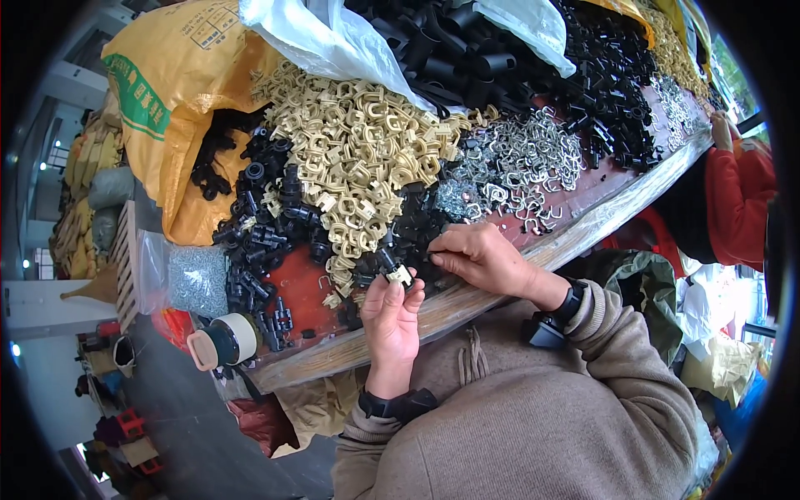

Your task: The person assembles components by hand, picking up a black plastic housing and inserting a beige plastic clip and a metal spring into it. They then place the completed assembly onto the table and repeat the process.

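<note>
My left hand (390, 321) is pinching a cream clip (402, 276), thumb and fingers nearly closed, with a small black fitting (387, 257) sticking out beyond it, seemingly joined. Both are sitting over the near edge of the table (310, 300), at about 5 o'clock from the cream clip pile (367, 150). My right hand (483, 258) is hovering at 2 o'clock from my left, thumb and index almost meeting; can't tell if it's gripping anything. For doing this well, I'm judging: keeping the pinch light, steadying the clip by its sides, leaving the black end uncovered and lined up. The fitting's free end is pointing to 11 o'clock, long axis running roughly 11 to 5.
</note>
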`<state>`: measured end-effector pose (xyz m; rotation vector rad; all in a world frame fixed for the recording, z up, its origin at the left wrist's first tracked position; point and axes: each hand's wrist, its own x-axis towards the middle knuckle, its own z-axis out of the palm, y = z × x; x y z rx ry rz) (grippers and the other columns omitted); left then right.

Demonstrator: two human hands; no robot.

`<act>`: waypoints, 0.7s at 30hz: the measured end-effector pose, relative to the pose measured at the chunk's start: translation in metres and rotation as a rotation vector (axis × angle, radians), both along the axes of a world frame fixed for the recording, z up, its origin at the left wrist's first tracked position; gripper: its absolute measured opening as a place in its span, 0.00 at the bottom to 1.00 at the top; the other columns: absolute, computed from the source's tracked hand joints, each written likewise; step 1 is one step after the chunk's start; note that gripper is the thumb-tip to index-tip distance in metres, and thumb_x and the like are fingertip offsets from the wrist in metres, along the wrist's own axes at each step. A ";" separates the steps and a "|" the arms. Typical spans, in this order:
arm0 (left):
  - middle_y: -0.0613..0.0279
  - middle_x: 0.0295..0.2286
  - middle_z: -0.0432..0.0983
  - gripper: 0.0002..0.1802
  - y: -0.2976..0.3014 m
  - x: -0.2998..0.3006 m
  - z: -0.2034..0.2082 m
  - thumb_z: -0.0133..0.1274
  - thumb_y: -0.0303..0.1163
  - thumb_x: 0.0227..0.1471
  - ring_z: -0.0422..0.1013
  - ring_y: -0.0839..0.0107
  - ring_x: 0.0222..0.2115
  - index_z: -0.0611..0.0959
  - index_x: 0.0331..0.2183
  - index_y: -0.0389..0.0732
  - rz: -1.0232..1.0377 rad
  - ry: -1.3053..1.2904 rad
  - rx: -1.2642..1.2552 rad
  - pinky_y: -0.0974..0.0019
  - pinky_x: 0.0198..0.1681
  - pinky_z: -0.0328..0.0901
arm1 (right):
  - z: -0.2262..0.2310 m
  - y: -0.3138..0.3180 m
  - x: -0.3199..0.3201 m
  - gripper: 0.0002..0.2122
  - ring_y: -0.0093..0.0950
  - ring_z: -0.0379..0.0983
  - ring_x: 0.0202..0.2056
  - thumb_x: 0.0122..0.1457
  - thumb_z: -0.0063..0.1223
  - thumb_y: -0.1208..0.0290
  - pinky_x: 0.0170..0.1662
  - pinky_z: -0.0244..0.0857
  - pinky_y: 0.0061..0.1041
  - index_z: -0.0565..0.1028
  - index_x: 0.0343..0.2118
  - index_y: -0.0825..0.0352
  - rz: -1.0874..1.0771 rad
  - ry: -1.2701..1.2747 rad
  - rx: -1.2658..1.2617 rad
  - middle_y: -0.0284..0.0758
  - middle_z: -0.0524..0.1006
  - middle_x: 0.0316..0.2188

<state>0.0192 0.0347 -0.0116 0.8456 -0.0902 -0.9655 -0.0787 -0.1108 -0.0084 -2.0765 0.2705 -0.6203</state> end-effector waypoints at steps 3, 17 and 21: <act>0.56 0.32 0.71 0.13 0.000 0.000 0.003 0.49 0.28 0.47 0.70 0.71 0.29 0.72 0.37 0.35 -0.011 -0.009 0.017 0.74 0.32 0.67 | 0.008 0.001 0.000 0.05 0.22 0.67 0.20 0.50 0.48 0.75 0.22 0.59 0.19 0.71 0.29 0.70 0.033 0.034 0.222 0.33 0.70 0.18; 0.59 0.31 0.72 0.16 -0.002 -0.001 0.004 0.51 0.27 0.45 0.70 0.72 0.28 0.72 0.38 0.34 -0.087 -0.049 0.073 0.75 0.32 0.67 | 0.006 0.007 -0.007 0.07 0.15 0.66 0.25 0.54 0.44 0.73 0.29 0.61 0.12 0.70 0.35 0.70 0.170 -0.061 0.947 0.28 0.70 0.23; 0.60 0.31 0.72 0.17 -0.001 -0.001 0.003 0.51 0.27 0.45 0.70 0.73 0.28 0.71 0.39 0.33 -0.113 -0.057 0.078 0.74 0.33 0.67 | 0.011 0.013 -0.007 0.09 0.15 0.67 0.27 0.54 0.45 0.74 0.32 0.62 0.14 0.68 0.37 0.71 0.214 -0.108 0.989 0.29 0.70 0.23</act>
